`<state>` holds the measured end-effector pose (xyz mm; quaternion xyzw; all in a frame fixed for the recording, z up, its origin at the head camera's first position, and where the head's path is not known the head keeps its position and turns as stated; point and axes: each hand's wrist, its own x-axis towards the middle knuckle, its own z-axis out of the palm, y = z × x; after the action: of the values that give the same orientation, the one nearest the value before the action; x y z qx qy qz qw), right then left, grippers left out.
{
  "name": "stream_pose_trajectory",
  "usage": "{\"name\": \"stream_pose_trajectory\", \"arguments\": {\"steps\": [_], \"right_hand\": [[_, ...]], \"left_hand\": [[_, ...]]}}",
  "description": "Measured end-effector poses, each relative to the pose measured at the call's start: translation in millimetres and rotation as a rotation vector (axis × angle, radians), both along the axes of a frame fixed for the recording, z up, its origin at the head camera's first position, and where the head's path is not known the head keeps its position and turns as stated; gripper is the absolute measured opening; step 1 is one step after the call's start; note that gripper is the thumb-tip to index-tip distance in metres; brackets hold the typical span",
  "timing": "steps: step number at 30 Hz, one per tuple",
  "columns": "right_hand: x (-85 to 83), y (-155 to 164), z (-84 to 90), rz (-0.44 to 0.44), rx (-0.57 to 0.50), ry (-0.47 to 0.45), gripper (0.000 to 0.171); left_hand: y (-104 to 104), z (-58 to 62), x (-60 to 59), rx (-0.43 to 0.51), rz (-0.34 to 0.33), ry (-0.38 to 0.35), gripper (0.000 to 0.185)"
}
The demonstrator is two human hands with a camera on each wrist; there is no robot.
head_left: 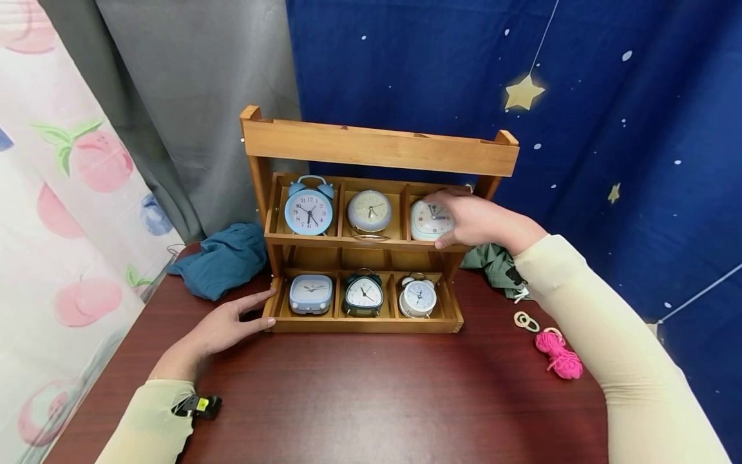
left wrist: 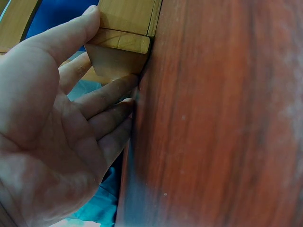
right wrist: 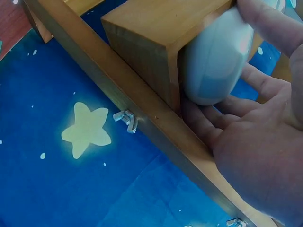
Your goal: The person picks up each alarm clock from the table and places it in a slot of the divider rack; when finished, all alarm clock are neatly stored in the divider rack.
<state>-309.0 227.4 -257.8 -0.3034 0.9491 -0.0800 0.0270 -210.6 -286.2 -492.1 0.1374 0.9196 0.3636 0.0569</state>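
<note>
A two-tier wooden shelf (head_left: pixel 379 147) stands on the table with alarm clocks in its compartments. My right hand (head_left: pixel 478 219) grips a white rounded alarm clock (head_left: pixel 426 225) in the upper right compartment, thumb at its front, fingers behind it; the right wrist view shows the clock's smooth side (right wrist: pixel 220 56). My left hand (head_left: pixel 223 327) rests against the shelf's lower left corner, fingers fairly straight along its side and thumb at the front edge. Above are a blue twin-bell clock (head_left: pixel 308 211) and a round lavender clock (head_left: pixel 370 211). Below sit a blue square clock (head_left: pixel 311 294), a dark green triangular clock (head_left: pixel 363 293) and a white twin-bell clock (head_left: pixel 417 296).
Teal cloth (head_left: pixel 223 261) lies left of the shelf, green cloth (head_left: pixel 493 264) to its right. Pink yarn (head_left: pixel 559 356) and small rings (head_left: pixel 525 321) lie on the table (head_left: pixel 371 393) at right. Blue starry curtain (head_left: pixel 406 58) hangs behind. Wing nuts (right wrist: pixel 127 121) stick out from the frame.
</note>
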Motion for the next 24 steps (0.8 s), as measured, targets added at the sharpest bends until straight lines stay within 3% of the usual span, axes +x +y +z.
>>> {"name": "stream_pose_trajectory", "arguments": {"steps": [8,15,24], "right_hand": [[-3.7,1.4,0.2,-0.021,-0.021,-0.093,0.096],[-6.1,2.0,-1.2,0.004,-0.016,-0.111,0.088],[-5.4,3.6,-4.9,-0.038,-0.047,-0.129,0.088]], "left_hand": [[0.7,0.5,1.1,-0.009,-0.008,0.009,0.079],[0.3,1.0,0.7,-0.012,-0.007,0.012,0.079],[1.7,-0.2,-1.1,-0.008,-0.017,0.016,0.078]]}}
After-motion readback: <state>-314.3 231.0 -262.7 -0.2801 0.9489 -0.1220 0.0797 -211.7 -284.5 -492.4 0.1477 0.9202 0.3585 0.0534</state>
